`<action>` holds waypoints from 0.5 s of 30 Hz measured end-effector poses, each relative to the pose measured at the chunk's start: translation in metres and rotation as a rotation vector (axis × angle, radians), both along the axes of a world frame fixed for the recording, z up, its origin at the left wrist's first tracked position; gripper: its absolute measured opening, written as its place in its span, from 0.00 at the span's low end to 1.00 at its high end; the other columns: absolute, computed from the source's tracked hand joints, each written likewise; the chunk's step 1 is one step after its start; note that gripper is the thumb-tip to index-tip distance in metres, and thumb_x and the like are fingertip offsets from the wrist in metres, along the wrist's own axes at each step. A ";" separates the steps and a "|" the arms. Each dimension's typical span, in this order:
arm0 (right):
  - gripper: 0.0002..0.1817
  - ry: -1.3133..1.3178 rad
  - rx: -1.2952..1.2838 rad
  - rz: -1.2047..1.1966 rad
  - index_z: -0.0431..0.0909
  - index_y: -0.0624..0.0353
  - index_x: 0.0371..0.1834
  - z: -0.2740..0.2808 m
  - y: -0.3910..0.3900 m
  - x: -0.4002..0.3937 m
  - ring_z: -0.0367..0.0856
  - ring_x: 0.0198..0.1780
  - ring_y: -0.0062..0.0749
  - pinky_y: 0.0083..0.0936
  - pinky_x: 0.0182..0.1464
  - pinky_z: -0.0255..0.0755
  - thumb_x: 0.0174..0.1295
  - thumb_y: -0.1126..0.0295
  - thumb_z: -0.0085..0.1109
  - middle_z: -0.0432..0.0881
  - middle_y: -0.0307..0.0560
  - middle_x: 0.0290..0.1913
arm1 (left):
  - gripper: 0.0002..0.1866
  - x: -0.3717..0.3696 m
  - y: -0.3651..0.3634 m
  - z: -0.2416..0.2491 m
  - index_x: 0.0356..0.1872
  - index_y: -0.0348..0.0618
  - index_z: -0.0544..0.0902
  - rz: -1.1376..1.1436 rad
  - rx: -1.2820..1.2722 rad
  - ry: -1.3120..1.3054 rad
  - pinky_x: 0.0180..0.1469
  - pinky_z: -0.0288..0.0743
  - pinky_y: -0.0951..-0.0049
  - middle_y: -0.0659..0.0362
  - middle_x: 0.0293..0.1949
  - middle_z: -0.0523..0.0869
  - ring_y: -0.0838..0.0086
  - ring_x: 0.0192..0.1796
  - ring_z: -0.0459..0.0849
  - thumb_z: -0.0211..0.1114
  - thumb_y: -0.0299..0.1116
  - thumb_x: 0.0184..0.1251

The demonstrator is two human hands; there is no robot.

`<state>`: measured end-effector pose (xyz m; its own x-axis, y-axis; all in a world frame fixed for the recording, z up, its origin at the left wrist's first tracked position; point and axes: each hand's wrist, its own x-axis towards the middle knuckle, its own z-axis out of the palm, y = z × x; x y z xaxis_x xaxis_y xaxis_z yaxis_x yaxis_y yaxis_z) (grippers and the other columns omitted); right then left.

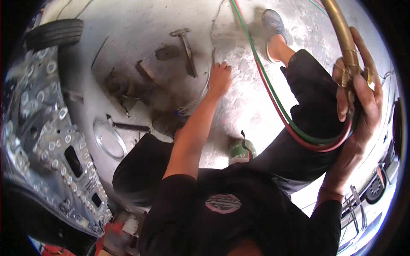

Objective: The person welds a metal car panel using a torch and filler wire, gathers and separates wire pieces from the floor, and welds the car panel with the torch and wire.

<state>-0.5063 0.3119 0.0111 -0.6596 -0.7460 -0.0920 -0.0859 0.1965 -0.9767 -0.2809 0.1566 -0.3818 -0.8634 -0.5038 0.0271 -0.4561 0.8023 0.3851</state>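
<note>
My right hand (363,91) is wrapped round a brass torch (345,34) at the upper right, near its valve knobs. A green hose (252,45) and a red hose (273,94) loop down from the torch and run up to the top edge. My left hand (220,79) reaches down to the concrete floor at the upper middle, fingers curled at a thin pale wire or rod (206,87); what exactly its fingers grip is too small to tell. Left of that hand lies a hammer (188,53).
A perforated metal part (64,158) fills the left side, below a tire (55,33). On the floor lie a metal ring (110,138), a dark block (167,53) and scattered metal pieces (124,87). A green can (242,150) stands between the legs.
</note>
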 end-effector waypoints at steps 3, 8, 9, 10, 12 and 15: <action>0.53 0.044 0.055 -0.057 0.53 0.76 0.85 -0.001 -0.001 -0.007 0.77 0.17 0.15 0.06 0.18 0.67 0.67 0.51 0.68 0.83 0.56 0.43 | 0.07 -0.059 -0.011 -0.020 0.37 0.44 0.89 -0.104 -0.078 -0.076 0.55 0.76 0.53 0.54 0.43 0.86 0.56 0.51 0.85 0.66 0.26 0.59; 0.59 0.015 0.116 -0.031 0.49 0.72 0.86 0.001 0.002 -0.015 0.84 0.23 0.18 0.06 0.18 0.75 0.62 0.49 0.74 0.83 0.54 0.45 | 0.07 -0.096 -0.028 -0.038 0.36 0.44 0.92 -0.248 -0.124 -0.112 0.56 0.75 0.54 0.55 0.43 0.88 0.58 0.52 0.85 0.66 0.29 0.60; 0.60 -0.025 0.129 -0.003 0.49 0.72 0.87 0.001 0.006 -0.022 0.85 0.24 0.19 0.06 0.19 0.76 0.62 0.49 0.75 0.83 0.54 0.45 | 0.08 -0.098 -0.031 -0.041 0.35 0.44 0.92 -0.287 -0.118 -0.109 0.56 0.75 0.54 0.55 0.43 0.89 0.58 0.52 0.85 0.66 0.30 0.61; 0.61 -0.041 0.133 -0.010 0.49 0.72 0.87 0.001 0.006 -0.022 0.85 0.25 0.19 0.07 0.19 0.77 0.61 0.49 0.75 0.83 0.54 0.46 | 0.08 -0.098 -0.032 -0.042 0.35 0.44 0.92 -0.310 -0.151 -0.111 0.55 0.75 0.54 0.55 0.43 0.89 0.58 0.52 0.85 0.66 0.30 0.61; 0.62 -0.050 0.131 -0.060 0.48 0.71 0.87 -0.001 -0.002 -0.012 0.85 0.25 0.19 0.08 0.19 0.78 0.61 0.48 0.76 0.83 0.53 0.46 | 0.08 -0.097 -0.031 -0.046 0.35 0.45 0.93 -0.355 -0.224 -0.109 0.55 0.75 0.53 0.55 0.41 0.89 0.59 0.51 0.85 0.66 0.31 0.60; 0.61 -0.073 0.091 -0.099 0.50 0.74 0.86 0.001 -0.009 0.002 0.86 0.28 0.21 0.08 0.19 0.78 0.59 0.49 0.77 0.84 0.54 0.45 | 0.08 -0.102 -0.031 -0.044 0.35 0.45 0.93 -0.414 -0.334 -0.118 0.54 0.74 0.53 0.54 0.40 0.89 0.60 0.49 0.86 0.66 0.31 0.60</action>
<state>-0.5048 0.3027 0.0122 -0.7185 -0.6641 -0.2067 0.0091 0.2882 -0.9575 -0.3829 0.1259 -0.4255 -0.9946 -0.1019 0.0182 -0.1010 0.9939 0.0436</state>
